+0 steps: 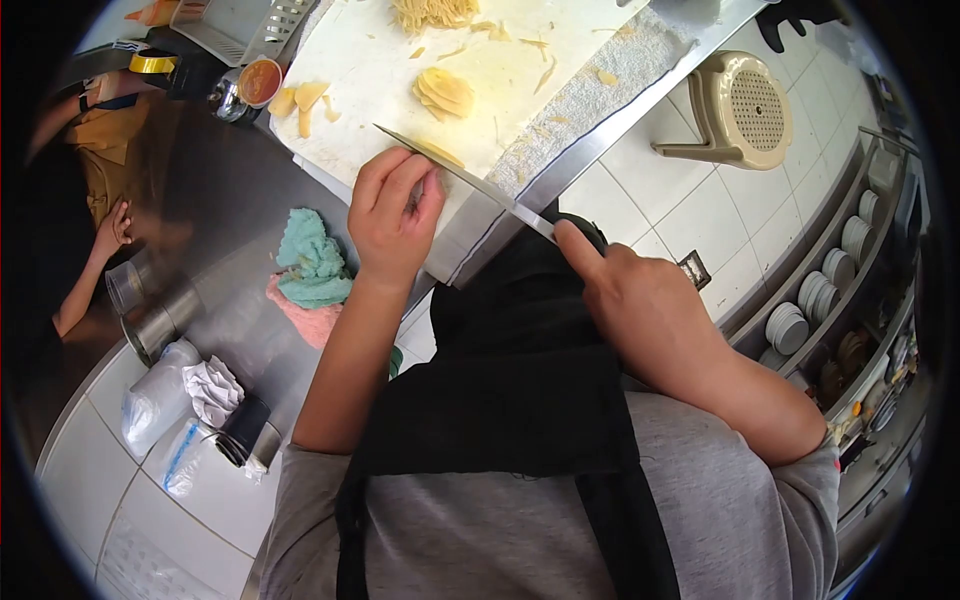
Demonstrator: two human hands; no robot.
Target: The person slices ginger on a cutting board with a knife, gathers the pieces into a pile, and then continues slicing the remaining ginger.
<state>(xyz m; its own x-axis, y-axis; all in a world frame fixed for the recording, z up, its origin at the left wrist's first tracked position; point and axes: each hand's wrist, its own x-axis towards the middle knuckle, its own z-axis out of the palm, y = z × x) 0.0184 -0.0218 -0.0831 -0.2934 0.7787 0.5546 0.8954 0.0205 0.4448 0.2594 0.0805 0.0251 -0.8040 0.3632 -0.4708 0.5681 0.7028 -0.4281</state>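
My right hand (640, 300) grips a kitchen knife (490, 190), its blade slanting up and left across the near part of a white cutting board (350, 75). Curled fingers of my left hand (390, 210) rest on the board against the near side of the blade. Whatever those fingers hold, if anything, is hidden. Just past the blade lies a thin pale yellow slice (440, 154). Farther up the board sits a fanned stack of pale yellow slices (442, 93), with a heap of fine yellow shreds (435, 12) at the top edge. Several offcuts (307, 105) lie at the left.
A towel (640, 65) lies under the board. Teal (315, 255) and pink cloths (305, 315) are on the metal counter (225, 280). A tub of red sauce (260, 82) stands left of the board. Another person's hand (113, 230) is far left. A beige stool (745, 110) stands right.
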